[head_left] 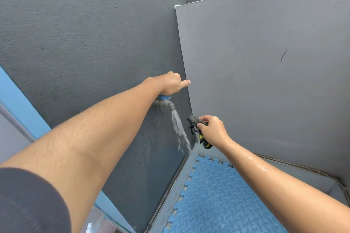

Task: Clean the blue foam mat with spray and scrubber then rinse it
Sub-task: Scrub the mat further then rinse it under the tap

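The left hand gripped the tap handle, water running; the right hand held a grey tool beside the tap, blue foam mat below it. Turning gently would limit splash.

A dark short sleeve covers the left upper arm. The left hand and right hand are bare, and the right forearm is wet.
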Available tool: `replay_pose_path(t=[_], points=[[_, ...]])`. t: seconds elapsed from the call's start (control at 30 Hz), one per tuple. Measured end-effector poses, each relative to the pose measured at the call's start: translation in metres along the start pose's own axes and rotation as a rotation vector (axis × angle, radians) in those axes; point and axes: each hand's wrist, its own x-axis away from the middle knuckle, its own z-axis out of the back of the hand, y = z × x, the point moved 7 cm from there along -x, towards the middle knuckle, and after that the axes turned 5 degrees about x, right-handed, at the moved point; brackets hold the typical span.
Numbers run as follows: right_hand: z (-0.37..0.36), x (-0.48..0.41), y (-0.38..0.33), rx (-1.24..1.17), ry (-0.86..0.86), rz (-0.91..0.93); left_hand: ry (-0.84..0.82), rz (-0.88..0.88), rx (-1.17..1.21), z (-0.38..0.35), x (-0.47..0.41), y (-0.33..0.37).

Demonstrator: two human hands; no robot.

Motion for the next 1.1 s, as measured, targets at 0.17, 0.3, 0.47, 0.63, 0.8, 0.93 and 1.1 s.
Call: replay_pose_path(t=[0.17, 0.3, 0.47, 0.63, 0.8, 0.93, 1.1], points=[[0.003, 0.0, 0.0, 0.005, 0.005, -0.003, 0.007, 0.018, 0.005, 0.0, 0.0, -0.001], [0.005, 0.004, 0.002, 0.002, 0.013, -0.001, 0.01, 0.033, -0.003, 0.001, 0.002, 0.001], [0.006, 0.006, 0.002, 0.009, 0.019, 0.007, -0.003, 0.042, -0.008, 0.001, 0.004, 0.003], [0.006, 0.001, -0.001, 0.024, 0.021, 0.019, -0.019, 0.049, 0.016, 0.0, 0.005, 0.002], [0.003, 0.0, 0.0, 0.005, 0.015, 0.016, -0.009, 0.047, 0.016, 0.002, 0.007, 0.004], [0.002, 0.004, 0.005, 0.023, 0.01, 0.017, -0.039, 0.098, -0.105, 0.003, 0.009, 0.006], [0.003, 0.0, 0.024, 0.027, 0.041, 0.009, -0.027, 0.212, -0.426, 0.008, 0.007, 0.006]])
